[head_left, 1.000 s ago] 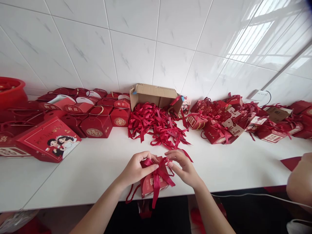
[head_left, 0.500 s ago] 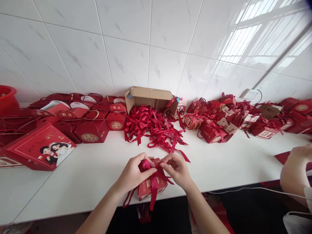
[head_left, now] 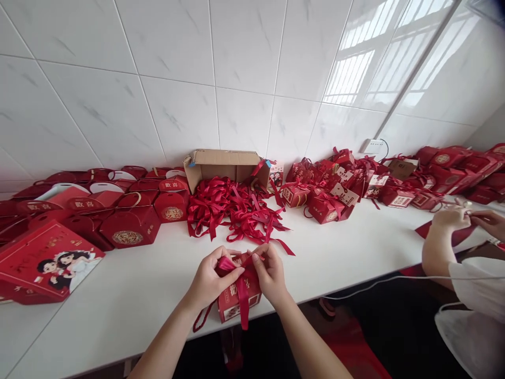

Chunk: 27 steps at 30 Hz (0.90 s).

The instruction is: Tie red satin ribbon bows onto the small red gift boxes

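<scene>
A small red gift box (head_left: 232,304) with pale lettering sits at the table's front edge, between my two hands. Over its top runs a dark red satin ribbon (head_left: 243,300), one tail hanging down the front. My left hand (head_left: 215,276) pinches a loop of this ribbon between thumb and fingers at the box's upper left. On the other side my right hand (head_left: 269,268) has thumb and fingertips closed on the ribbon near the knot. The knot itself is partly hidden by my fingers. A twisted red cord handle (head_left: 203,319) lies at the box's left.
Loose red ribbons (head_left: 232,210) spill from an open cardboard box (head_left: 224,157) by the wall. Red boxes (head_left: 130,223) crowd the left; ribboned boxes (head_left: 327,206) stand right. At far right, another person's hands (head_left: 453,216) hold something red. A white cable (head_left: 366,284) crosses below the edge.
The view has turned to the right, so another person's hands show more fully. My right hand has drawn closer to my left at the ribbon; both still grip it.
</scene>
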Available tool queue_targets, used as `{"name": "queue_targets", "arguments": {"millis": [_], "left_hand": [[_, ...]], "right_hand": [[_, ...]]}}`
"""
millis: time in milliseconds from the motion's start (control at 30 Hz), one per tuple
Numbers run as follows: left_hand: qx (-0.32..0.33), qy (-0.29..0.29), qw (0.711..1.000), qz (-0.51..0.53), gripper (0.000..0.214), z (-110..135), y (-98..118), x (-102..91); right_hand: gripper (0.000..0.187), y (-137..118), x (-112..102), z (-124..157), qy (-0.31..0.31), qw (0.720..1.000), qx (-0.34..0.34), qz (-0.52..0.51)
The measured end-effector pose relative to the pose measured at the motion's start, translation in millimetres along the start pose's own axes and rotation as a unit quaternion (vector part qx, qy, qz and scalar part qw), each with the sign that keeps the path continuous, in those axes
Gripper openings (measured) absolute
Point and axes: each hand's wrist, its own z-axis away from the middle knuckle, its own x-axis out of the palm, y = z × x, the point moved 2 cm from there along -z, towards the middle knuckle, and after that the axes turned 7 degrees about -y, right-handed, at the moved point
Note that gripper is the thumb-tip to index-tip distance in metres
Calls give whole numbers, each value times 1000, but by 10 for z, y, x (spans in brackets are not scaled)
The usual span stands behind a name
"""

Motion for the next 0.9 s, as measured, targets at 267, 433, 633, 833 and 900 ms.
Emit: {"name": "queue_targets", "arguments": {"millis": [267, 433, 633, 833, 900], "left_hand": [[9, -4, 1000, -7, 32, 73, 36, 74], [60, 78, 995, -21, 31, 173, -42, 62], [-16, 267, 963, -20, 42, 592, -563, -257], [-65, 292, 954, -10, 48, 761, -902, -473], [-64, 291, 955, 1, 47, 749, -926, -476]], "right_hand": [[33, 3, -43, 53, 32, 999, 35, -12], [48, 99, -244, 132, -26, 999, 28, -26], [108, 325, -693, 441, -248, 968, -15, 36], [127, 401, -554, 336, -316, 943, 4, 103], [124, 351, -402, 302, -331, 940, -8, 85]]}}
